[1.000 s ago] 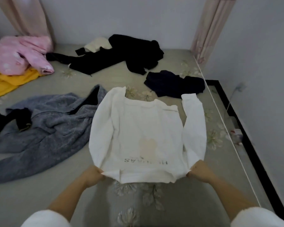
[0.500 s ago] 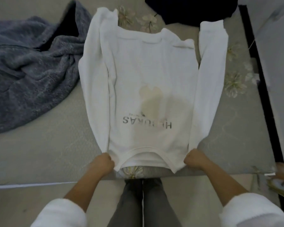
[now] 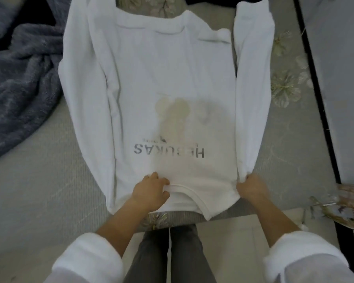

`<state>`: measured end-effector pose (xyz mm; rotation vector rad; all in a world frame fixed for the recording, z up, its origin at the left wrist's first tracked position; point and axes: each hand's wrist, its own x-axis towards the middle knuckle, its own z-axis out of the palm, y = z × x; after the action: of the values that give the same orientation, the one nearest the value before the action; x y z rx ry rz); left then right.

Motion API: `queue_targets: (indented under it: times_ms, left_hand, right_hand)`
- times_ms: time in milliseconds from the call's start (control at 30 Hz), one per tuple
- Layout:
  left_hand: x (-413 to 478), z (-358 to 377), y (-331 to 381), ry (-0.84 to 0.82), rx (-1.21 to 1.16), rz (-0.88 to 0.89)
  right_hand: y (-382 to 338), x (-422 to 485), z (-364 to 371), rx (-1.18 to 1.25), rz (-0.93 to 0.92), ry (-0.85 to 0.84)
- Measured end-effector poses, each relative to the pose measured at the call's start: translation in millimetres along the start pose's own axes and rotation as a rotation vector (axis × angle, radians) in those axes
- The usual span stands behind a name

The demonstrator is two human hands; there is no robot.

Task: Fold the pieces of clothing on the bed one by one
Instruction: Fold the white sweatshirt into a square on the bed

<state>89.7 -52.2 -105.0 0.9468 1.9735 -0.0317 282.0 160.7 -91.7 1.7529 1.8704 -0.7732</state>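
A white long-sleeved sweatshirt (image 3: 172,82) lies flat on the bed, collar away from me, hem at the near edge, grey lettering showing through upside down. Both sleeves lie along its sides. My left hand (image 3: 149,190) pinches the hem band left of the middle. My right hand (image 3: 250,186) grips the hem's right corner together with the right sleeve's cuff.
A grey fleece garment (image 3: 18,82) lies bunched on the bed (image 3: 39,190) to the left. A dark garment edge (image 3: 213,2) shows at the top. The bed's right edge meets a black frame strip (image 3: 315,99). My legs stand at the near edge.
The view has come closer over the sweatshirt. My left hand moved from the hem's left corner inward toward the middle of the hem. My right hand stayed at the right corner.
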Motion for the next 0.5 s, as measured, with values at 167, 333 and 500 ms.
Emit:
queue_targets:
  times_ms: [167,333,500]
  left_hand:
    - [23,-32,26,-0.036,0.014,-0.013]
    - [71,-63,65,0.392,-0.064,0.078]
    - [136,-72,94,0.448,0.066,0.137]
  right_hand:
    - [-17,16,-30,0.285,0.034,-0.088]
    - [-61,65,-74,0.430,-0.064,0.289]
    - [-89,137,-101,0.332,-0.214,0.356]
